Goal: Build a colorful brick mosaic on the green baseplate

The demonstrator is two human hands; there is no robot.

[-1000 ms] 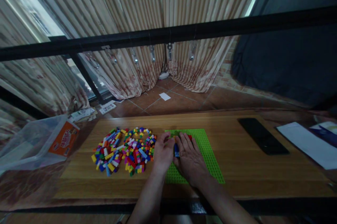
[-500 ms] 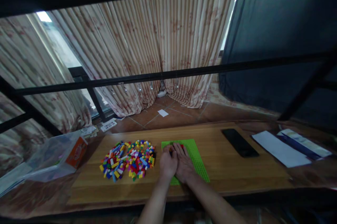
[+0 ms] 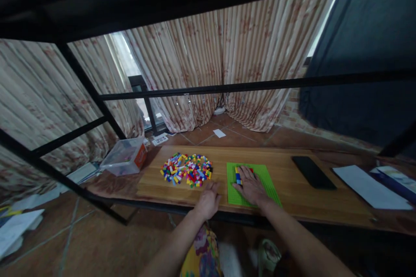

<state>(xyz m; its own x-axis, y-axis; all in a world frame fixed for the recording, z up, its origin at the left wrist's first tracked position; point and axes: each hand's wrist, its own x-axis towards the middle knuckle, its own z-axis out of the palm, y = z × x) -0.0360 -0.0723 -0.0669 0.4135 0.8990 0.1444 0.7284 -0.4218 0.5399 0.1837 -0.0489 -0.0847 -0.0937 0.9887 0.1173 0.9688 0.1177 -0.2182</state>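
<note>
Your right hand [image 3: 251,187] lies flat, fingers slightly spread, over the bricks [image 3: 238,177] on the plate [image 3: 269,181]; straight, even pressure should seat them best. Your left hand [image 3: 209,200] is near the pile [image 3: 188,169]; I can't tell if it pinches anything.

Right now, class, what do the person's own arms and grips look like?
The left grip and right grip are bare, ungloved hands. The left forearm and right forearm are bare, with no sleeve, watch or cable in view; rings cannot be made out.
</note>
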